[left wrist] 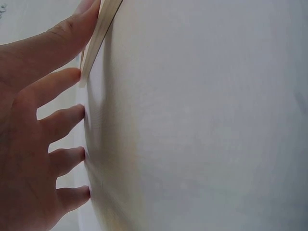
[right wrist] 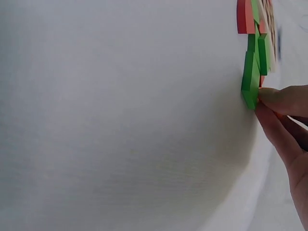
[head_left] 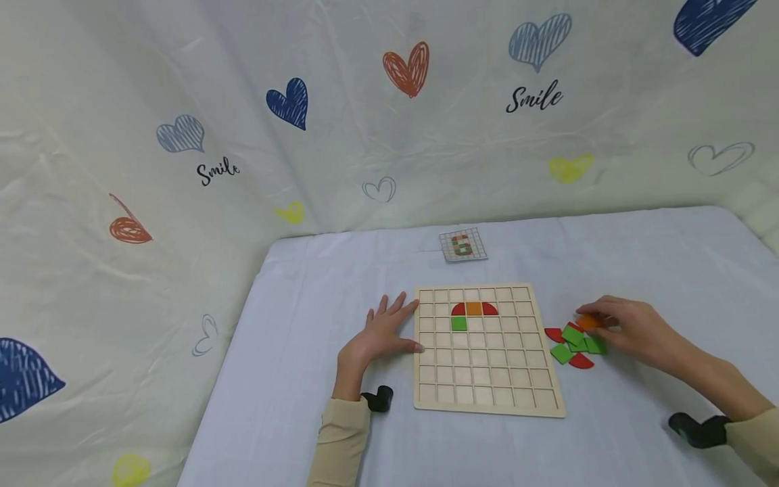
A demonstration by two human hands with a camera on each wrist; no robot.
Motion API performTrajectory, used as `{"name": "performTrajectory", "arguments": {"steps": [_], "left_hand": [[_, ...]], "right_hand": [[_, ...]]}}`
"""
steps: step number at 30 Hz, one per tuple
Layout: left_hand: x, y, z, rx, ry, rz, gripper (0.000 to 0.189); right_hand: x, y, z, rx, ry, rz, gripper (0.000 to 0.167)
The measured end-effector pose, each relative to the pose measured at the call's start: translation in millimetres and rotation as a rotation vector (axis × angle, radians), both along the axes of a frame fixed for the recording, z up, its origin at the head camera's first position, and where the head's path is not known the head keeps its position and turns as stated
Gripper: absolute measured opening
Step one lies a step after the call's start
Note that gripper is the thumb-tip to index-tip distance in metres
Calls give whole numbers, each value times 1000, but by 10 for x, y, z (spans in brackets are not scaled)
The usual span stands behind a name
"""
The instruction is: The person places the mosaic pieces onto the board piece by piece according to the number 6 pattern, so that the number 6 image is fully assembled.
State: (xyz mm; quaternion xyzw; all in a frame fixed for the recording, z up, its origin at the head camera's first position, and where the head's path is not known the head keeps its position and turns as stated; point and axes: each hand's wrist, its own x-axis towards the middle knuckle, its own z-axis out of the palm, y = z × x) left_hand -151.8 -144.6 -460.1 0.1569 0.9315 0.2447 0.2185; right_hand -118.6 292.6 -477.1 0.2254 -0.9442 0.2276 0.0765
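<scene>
A wooden grid board [head_left: 487, 375] lies on the white-covered table. Near its top, an orange square [head_left: 473, 309] sits between two red quarter-circle tiles [head_left: 458, 309], with a green square [head_left: 459, 323] below the left red one. My left hand [head_left: 380, 338], fingers spread, touches the board's left edge with thumb and index fingertip. To the right of the board, my right hand [head_left: 639, 331] pinches an orange tile [head_left: 586, 321] between thumb and fingers at a small pile. Green tiles [head_left: 561, 353] and red quarter-circle tiles [head_left: 581, 361] make up that pile, some overlapping.
Behind the board lies a small card [head_left: 462, 245] with a gridded picture of coloured tiles. A white curtain [head_left: 341, 135] printed with hearts hangs along the table's back and left. Black wrist-worn devices [head_left: 700, 431] show at both cuffs.
</scene>
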Motion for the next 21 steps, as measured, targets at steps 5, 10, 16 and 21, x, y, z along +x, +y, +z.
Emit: {"name": "performTrajectory", "arguments": {"steps": [5, 10, 16, 21], "left_hand": [[6, -4, -8, 2, -3, 1, 91], [11, -11, -17, 4, -2, 3, 91], [10, -7, -16, 9, -4, 4, 91], [3, 6, -15, 0, -4, 4, 91]], "right_hand": [[0, -23, 31, -37, -25, -2, 39], [-23, -85, 64, -59, -1, 7, 38], [-50, -215, 87, -79, 86, 42, 35], [-82, -344, 90, -103, 108, 65, 35]]}}
